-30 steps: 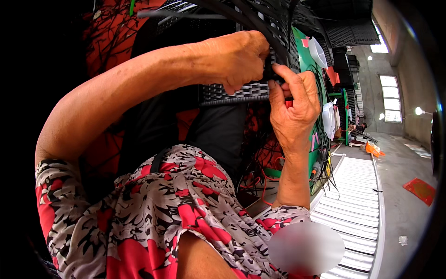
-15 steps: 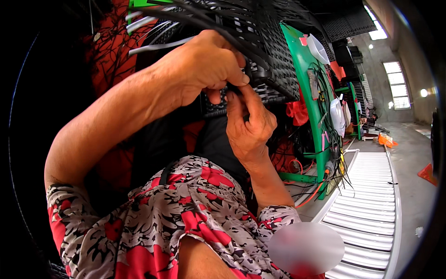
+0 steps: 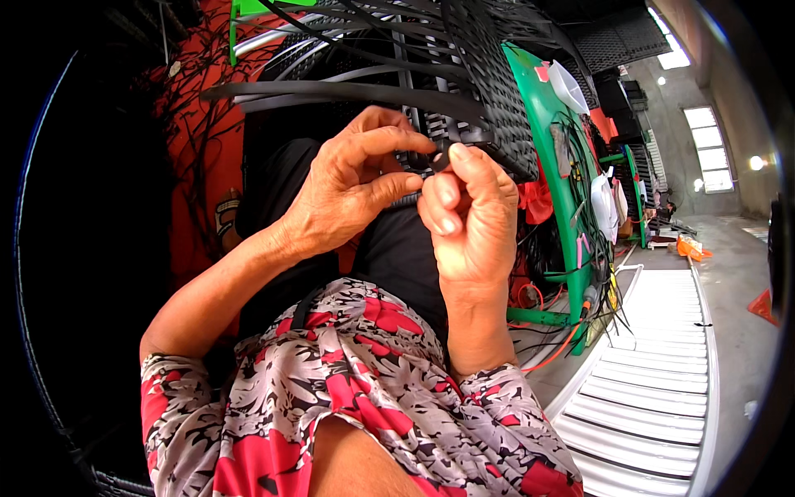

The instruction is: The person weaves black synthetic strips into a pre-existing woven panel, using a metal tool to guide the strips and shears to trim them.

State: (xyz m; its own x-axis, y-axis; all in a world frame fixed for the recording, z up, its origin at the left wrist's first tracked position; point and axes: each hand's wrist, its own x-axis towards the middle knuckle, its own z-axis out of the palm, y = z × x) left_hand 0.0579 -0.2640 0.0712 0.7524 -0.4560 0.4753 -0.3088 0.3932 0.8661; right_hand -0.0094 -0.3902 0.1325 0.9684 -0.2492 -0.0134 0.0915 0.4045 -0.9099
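Note:
My right hand (image 3: 474, 211) is raised with its palm side showing, and its thumb and forefinger pinch a short curled bit of black flat weaving strip (image 3: 441, 158). My left hand (image 3: 352, 178) meets it from the left with bent fingers. Its forefinger tip touches the same strip, while its thumb tip lies a little lower; what is between them is partly hidden. Just beyond both hands stands a black woven wicker panel (image 3: 505, 108) on a frame. Long loose strips (image 3: 348, 95) trail from it to the left, above my left hand.
A green stand (image 3: 542, 116) borders the panel on the right, with a white bowl (image 3: 567, 87) and tangled black strips. Red cloth (image 3: 534, 199) hangs under it. A white slatted frame (image 3: 638, 381) lies at lower right. Strip scraps litter the red floor covering (image 3: 195, 166) at left.
Both hands have come away from the panel's edge toward me. My right hand has turned palm side up, the left forearm has dropped, and loose strips now hang lower across the left.

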